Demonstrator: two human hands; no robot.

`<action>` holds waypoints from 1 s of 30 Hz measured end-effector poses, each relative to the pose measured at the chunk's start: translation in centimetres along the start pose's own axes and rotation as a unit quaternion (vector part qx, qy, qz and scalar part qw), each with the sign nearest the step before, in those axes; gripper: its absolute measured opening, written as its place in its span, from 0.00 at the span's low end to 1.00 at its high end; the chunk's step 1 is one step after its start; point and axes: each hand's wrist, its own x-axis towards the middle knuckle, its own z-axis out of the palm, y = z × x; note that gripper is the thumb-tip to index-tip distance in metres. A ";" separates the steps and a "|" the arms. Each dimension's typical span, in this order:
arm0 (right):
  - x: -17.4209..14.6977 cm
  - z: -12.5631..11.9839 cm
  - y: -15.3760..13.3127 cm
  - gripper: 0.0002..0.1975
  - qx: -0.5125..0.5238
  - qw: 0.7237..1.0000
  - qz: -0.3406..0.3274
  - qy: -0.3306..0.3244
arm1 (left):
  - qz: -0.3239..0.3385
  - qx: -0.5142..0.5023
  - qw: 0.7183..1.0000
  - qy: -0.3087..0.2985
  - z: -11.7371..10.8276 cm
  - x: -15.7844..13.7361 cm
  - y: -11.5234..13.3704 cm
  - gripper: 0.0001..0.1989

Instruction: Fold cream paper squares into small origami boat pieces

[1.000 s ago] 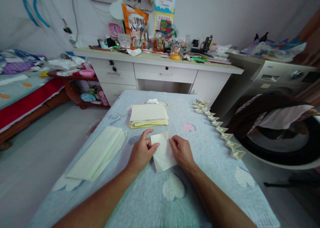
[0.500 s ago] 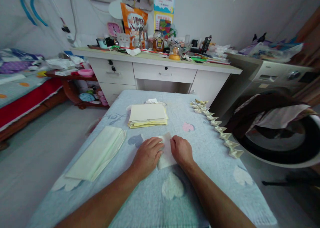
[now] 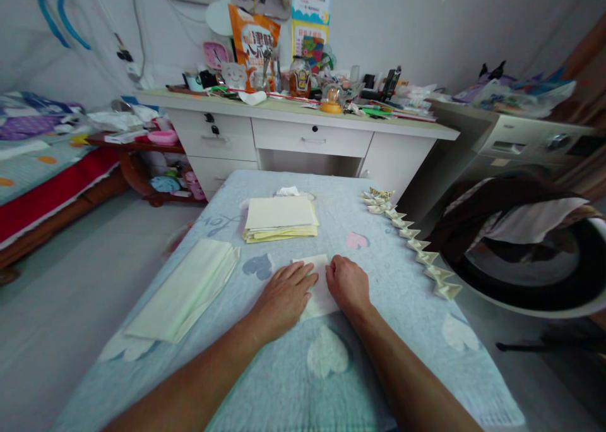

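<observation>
Paper sheet (image 3: 322, 293), off-white, straight-edged, left hand (image 3: 286, 294) flattened over it, right hand (image 3: 348, 284) curled, its grip unclear.

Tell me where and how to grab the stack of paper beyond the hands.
I'd take the stack of paper by its near long edge, coming in low from the person's side, thumb on top and fingers beneath. It lies flat with that edge facing the person, and yellow sheets jut out unevenly at the bottom, so a pinch higher up would likely miss them.
</observation>
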 end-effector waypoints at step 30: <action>-0.2 0.0 0.2 0.11 0.063 0.987 -0.146 -0.025 | 0.007 0.003 1.000 -0.024 -0.1 -0.6 -1.3 0.22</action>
